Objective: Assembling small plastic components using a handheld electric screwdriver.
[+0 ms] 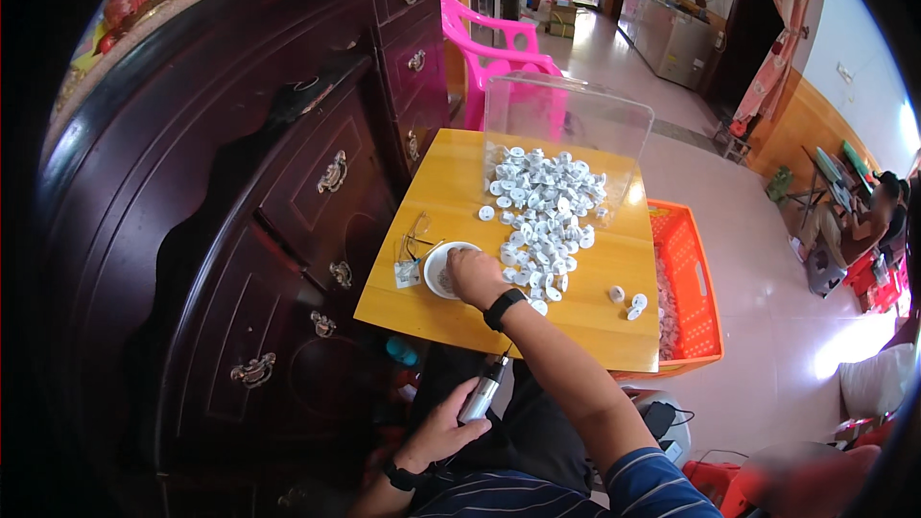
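Note:
My left hand (436,439) is wrapped round a silver and black electric screwdriver (485,390), its thin tip pointing up near the front edge of the table. My right hand (477,278) reaches into a small white bowl (434,284) at the table's left side. Its fingers point down and are drawn together; whatever they pinch is hidden by the hand. Small pieces in the bowl are too tiny to name. To the right of that hand lies a big pile of round white plastic parts (547,230), with 3 more apart from it at the right.
Left of the bowl are eyeglasses (418,233) and a small clear packet (407,274). Behind the pile stands a clear plastic bin (576,115). An orange crate (691,288) adjoins the yellow table (441,173). A dark cabinet (240,182) borders the left; a person sits far right.

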A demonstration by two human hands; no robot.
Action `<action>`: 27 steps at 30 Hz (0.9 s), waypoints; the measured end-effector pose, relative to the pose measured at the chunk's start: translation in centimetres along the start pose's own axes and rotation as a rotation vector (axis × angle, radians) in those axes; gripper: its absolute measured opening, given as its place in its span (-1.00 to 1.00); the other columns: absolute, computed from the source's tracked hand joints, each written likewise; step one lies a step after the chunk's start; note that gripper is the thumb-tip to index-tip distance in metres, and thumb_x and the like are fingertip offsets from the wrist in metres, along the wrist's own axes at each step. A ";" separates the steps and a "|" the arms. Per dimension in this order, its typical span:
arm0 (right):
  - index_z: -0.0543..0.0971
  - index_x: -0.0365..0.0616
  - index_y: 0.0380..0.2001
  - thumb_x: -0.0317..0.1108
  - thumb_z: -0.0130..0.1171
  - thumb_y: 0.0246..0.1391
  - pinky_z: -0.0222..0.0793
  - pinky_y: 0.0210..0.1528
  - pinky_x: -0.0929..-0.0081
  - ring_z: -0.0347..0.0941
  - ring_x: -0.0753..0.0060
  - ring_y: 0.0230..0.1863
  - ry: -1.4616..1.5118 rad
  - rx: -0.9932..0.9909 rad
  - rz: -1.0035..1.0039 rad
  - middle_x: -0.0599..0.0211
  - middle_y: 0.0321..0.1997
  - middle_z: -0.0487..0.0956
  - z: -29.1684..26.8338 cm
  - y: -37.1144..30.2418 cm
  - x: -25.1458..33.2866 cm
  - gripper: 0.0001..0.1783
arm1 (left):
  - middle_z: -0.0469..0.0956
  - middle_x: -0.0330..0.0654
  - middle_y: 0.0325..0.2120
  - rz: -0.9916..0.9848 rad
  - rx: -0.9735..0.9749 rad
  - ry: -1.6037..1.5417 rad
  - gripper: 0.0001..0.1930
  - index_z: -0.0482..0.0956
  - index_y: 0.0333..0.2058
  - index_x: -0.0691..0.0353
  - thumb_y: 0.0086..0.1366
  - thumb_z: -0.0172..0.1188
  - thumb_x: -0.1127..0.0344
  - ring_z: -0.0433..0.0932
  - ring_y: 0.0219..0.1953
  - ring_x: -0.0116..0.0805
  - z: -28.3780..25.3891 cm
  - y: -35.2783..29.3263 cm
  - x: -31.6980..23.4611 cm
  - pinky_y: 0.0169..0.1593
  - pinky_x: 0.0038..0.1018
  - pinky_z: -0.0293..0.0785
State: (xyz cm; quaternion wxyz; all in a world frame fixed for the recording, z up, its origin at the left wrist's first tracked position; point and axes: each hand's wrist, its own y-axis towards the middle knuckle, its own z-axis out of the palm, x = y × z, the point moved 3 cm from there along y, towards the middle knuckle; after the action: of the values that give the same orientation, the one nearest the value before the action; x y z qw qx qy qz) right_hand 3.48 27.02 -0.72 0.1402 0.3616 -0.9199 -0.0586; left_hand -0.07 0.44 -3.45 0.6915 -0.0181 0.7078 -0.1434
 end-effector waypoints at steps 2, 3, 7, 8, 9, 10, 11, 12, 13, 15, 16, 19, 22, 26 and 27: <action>0.58 -0.22 -0.19 -0.27 0.09 0.24 0.61 -0.26 0.06 0.68 -0.07 -0.25 0.026 -0.006 0.009 -0.02 -0.27 0.70 -0.1 0.1 0.1 -0.76 | 0.53 0.02 0.11 0.021 -0.013 0.026 -0.25 0.24 0.38 0.27 0.25 0.36 0.38 0.54 0.14 -0.23 -0.1 -0.1 0.3 0.23 -0.31 0.44; 0.58 -0.22 -0.19 -0.27 0.09 0.24 0.61 -0.26 0.06 0.68 -0.07 -0.25 0.027 -0.007 0.006 -0.02 -0.27 0.70 -0.4 0.0 0.1 -0.76 | 0.53 0.02 0.11 0.022 -0.016 0.027 -0.25 0.24 0.38 0.27 0.25 0.36 0.38 0.54 0.14 -0.23 -0.1 -0.1 0.2 0.23 -0.31 0.44; 0.58 -0.19 -0.27 -0.29 0.14 0.22 0.60 -0.26 0.12 0.69 -0.03 -0.27 0.187 -0.040 0.042 -0.03 -0.27 0.70 -1.5 -0.1 -0.1 -0.82 | 0.53 0.02 0.11 0.010 -0.019 0.009 -0.24 0.24 0.38 0.26 0.25 0.37 0.39 0.54 0.14 -0.23 0.0 -0.2 0.2 0.22 -0.31 0.44; 0.58 -0.19 -0.30 -0.32 0.18 0.19 0.59 -0.26 0.15 0.69 -0.01 -0.28 0.284 -0.061 0.068 -0.03 -0.28 0.69 -1.8 -0.3 -0.2 -0.85 | 0.53 0.02 0.11 0.021 -0.019 0.013 -0.23 0.23 0.38 0.26 0.25 0.37 0.38 0.55 0.13 -0.23 0.0 -0.2 0.1 0.22 -0.31 0.44; 0.58 -0.19 -0.30 -0.32 0.18 0.19 0.59 -0.26 0.15 0.69 -0.01 -0.28 0.283 -0.056 0.066 -0.03 -0.28 0.69 -1.9 -0.7 -0.5 -0.85 | 0.53 0.02 0.11 0.020 -0.021 0.009 -0.23 0.23 0.38 0.26 0.25 0.37 0.38 0.55 0.13 -0.23 0.0 -0.2 0.1 0.22 -0.31 0.44; 0.57 -0.15 -0.30 -0.34 0.19 0.18 0.58 -0.30 0.18 0.68 0.05 -0.34 0.478 -0.149 0.060 0.07 -0.36 0.68 -2.3 -1.3 -0.9 -0.88 | 0.53 0.02 0.11 0.016 -0.026 0.006 -0.23 0.23 0.39 0.26 0.25 0.37 0.38 0.55 0.13 -0.22 0.1 -0.2 0.0 0.22 -0.31 0.44; 0.56 -0.12 -0.30 -0.35 0.21 0.17 0.57 -0.33 0.20 0.67 0.11 -0.40 0.672 -0.242 0.055 0.17 -0.44 0.67 -2.7 -2.0 -1.6 -0.91 | 0.53 0.02 0.11 0.013 -0.029 0.003 -0.23 0.23 0.39 0.26 0.25 0.38 0.37 0.56 0.13 -0.21 0.1 -0.2 -0.1 0.22 -0.31 0.45; 0.56 -0.12 -0.30 -0.35 0.21 0.17 0.57 -0.33 0.20 0.67 0.11 -0.40 0.669 -0.237 0.059 0.17 -0.44 0.67 -3.1 -2.8 -2.3 -0.91 | 0.53 0.02 0.11 0.011 -0.026 -0.004 -0.23 0.23 0.39 0.26 0.25 0.38 0.37 0.56 0.13 -0.21 0.2 -0.2 -0.3 0.22 -0.31 0.45; 0.56 -0.11 -0.31 -0.41 0.24 0.14 0.53 -0.37 0.33 0.63 0.27 -0.43 0.987 -0.162 0.156 0.26 -0.43 0.66 -3.1 -3.5 -3.3 -0.93 | 0.53 0.03 0.12 0.019 -0.028 0.018 -0.23 0.23 0.39 0.26 0.25 0.38 0.37 0.56 0.12 -0.21 0.1 -0.2 -0.5 0.21 -0.32 0.45; 0.55 -0.09 -0.31 -0.48 0.27 0.12 0.44 -0.42 0.55 0.55 0.53 -0.45 1.398 -0.092 0.308 0.39 -0.42 0.63 -3.8 -5.5 -4.3 -0.90 | 0.53 0.03 0.12 0.044 -0.035 0.039 -0.24 0.24 0.39 0.25 0.26 0.37 0.36 0.55 0.15 -0.22 -0.1 -0.3 -0.9 0.21 -0.34 0.45; 0.55 -0.08 -0.30 -0.49 0.28 0.12 0.39 -0.42 0.64 0.50 0.64 -0.45 1.495 -0.100 0.357 0.44 -0.40 0.62 -4.7 -6.8 -4.3 -0.89 | 0.53 0.03 0.12 0.035 -0.051 0.027 -0.24 0.24 0.39 0.25 0.26 0.37 0.36 0.55 0.15 -0.22 -0.3 -0.5 -1.0 0.21 -0.34 0.45; 0.59 -0.13 -0.17 -0.41 0.26 0.25 0.42 -0.31 0.63 0.52 0.63 -0.37 1.624 -0.104 0.470 0.41 -0.28 0.66 -5.1 -11.2 -6.2 -0.88 | 0.52 0.03 0.14 0.074 -0.053 -0.007 -0.24 0.24 0.39 0.25 0.26 0.36 0.36 0.53 0.19 -0.22 -0.4 -0.4 -1.5 0.23 -0.34 0.43; 0.61 -0.13 -0.14 -0.39 0.25 0.30 0.46 -0.26 0.63 0.55 0.62 -0.32 1.612 -0.077 0.494 0.39 -0.22 0.67 -4.2 -15.8 -8.2 -0.88 | 0.53 0.04 0.15 0.095 -0.042 0.016 -0.26 0.24 0.38 0.28 0.27 0.35 0.35 0.54 0.19 -0.21 -0.4 0.0 -1.5 0.23 -0.33 0.43; 0.62 -0.13 -0.14 -0.43 0.24 0.32 0.52 -0.18 0.62 0.57 0.60 -0.27 1.705 -0.116 0.558 0.38 -0.17 0.68 -3.0 -19.6 -8.5 -0.90 | 0.53 0.04 0.13 0.126 -0.050 0.062 -0.26 0.25 0.38 0.29 0.27 0.36 0.34 0.56 0.17 -0.21 -0.2 0.3 -2.3 0.21 -0.33 0.45; 0.62 -0.14 -0.14 -0.46 0.25 0.30 0.54 -0.15 0.61 0.57 0.59 -0.27 1.773 -0.132 0.575 0.40 -0.20 0.66 -3.1 -20.1 -8.3 -0.91 | 0.53 0.04 0.13 0.143 -0.035 0.079 -0.26 0.25 0.37 0.29 0.28 0.36 0.33 0.56 0.15 -0.22 0.0 0.4 -2.7 0.20 -0.34 0.46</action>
State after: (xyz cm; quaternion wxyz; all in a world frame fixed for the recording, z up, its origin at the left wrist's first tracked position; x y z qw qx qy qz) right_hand 23.27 17.94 -3.71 0.8202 0.0242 -0.5261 0.2234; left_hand 0.08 1.43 -0.87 0.6711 0.0260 0.7364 -0.0818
